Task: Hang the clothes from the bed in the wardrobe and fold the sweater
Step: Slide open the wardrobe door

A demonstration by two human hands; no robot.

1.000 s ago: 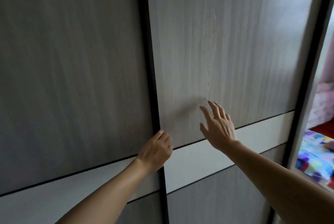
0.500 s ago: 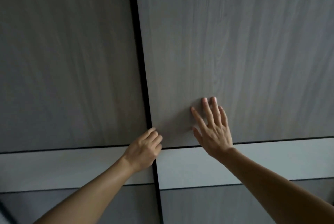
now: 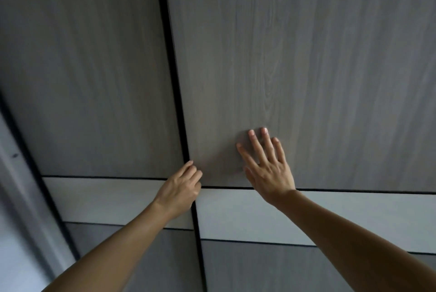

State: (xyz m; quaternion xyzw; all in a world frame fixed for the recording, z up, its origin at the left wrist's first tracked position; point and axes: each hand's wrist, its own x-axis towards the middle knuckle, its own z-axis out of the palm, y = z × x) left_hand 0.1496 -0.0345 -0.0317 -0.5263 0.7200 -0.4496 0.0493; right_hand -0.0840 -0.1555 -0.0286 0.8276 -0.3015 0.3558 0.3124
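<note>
Two tall grey wood-grain sliding wardrobe doors fill the head view, and both stand closed. The right door (image 3: 306,55) overlaps the left door (image 3: 82,67) along a black vertical seam. My left hand (image 3: 179,188) sits at that seam, its curled fingers hooked on the right door's edge just above the white band (image 3: 259,216). A little to the right, my right hand (image 3: 269,169) presses flat on the right door with its fingers spread. No clothes, sweater or bed are in view.
The wardrobe's dark left frame (image 3: 21,185) runs slanted down the left side, with a pale wall strip (image 3: 9,244) beyond it. A white horizontal band crosses both doors at hand height.
The view has swung left, so the colourful bedding at the right has left the frame and the wardrobe's left frame has come in. My right hand went from hovering to flat on the door.
</note>
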